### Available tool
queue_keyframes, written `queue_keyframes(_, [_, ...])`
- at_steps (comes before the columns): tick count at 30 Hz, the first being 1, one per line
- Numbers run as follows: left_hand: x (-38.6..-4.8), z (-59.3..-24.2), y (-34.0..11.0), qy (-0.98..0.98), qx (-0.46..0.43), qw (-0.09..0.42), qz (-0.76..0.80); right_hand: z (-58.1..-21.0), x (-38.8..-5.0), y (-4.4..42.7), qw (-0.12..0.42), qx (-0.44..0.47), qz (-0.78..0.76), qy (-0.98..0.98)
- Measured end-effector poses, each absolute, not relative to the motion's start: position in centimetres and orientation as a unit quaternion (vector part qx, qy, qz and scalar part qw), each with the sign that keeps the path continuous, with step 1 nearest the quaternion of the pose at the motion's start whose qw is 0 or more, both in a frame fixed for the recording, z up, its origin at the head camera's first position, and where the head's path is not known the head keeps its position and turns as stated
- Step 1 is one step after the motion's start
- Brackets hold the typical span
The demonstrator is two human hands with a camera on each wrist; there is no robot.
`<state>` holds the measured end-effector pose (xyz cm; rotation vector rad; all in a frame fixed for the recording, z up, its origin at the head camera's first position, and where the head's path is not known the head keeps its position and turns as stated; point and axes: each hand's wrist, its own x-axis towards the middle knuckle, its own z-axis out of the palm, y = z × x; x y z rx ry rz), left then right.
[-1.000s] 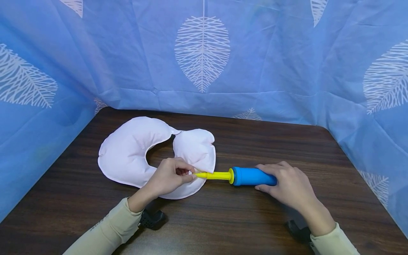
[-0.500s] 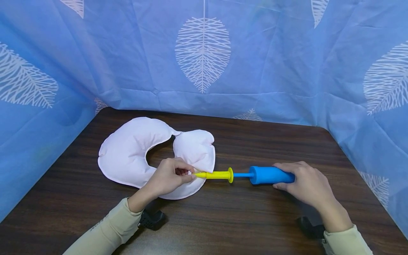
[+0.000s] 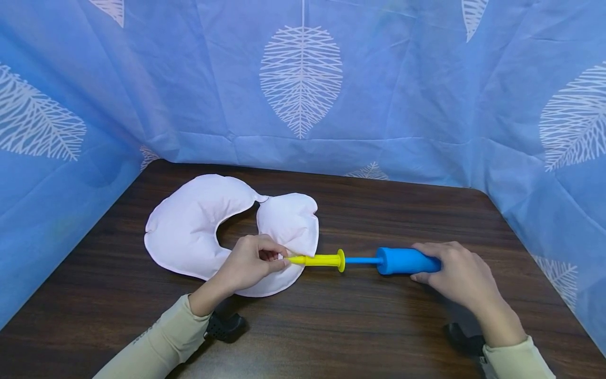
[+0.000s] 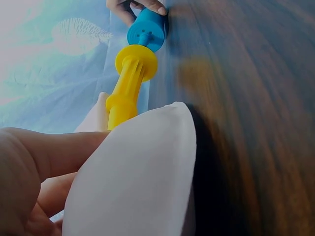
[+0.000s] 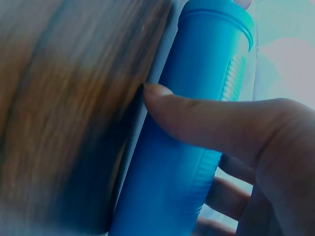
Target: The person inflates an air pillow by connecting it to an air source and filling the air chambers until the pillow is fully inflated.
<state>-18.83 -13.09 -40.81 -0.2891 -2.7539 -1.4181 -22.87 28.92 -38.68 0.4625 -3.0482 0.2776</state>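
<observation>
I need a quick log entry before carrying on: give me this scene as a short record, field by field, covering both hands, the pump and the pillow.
Left hand: pinching at the tip of the yellow nozzle, against the pale pillow
Right hand: gripping the blue barrel
Blue rod: exposed between nozzle and barrel
Nozzle-to-pillow joint: hidden by fingers, seating cannot be told
Pillow: curved, puffed out, lying on the table
Table: dark brown, wood-grained
Backdrop: blue cloth, white leaf prints
</observation>
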Motion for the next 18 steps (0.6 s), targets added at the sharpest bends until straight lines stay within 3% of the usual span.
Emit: queue_keyframes(18, [-18.7, -40.7, -13.1, -0.881, -0.109, 0.021, -0.461, -39.1, -21.1, 23.7, 0.101, 0.244, 0.077, -0.961])
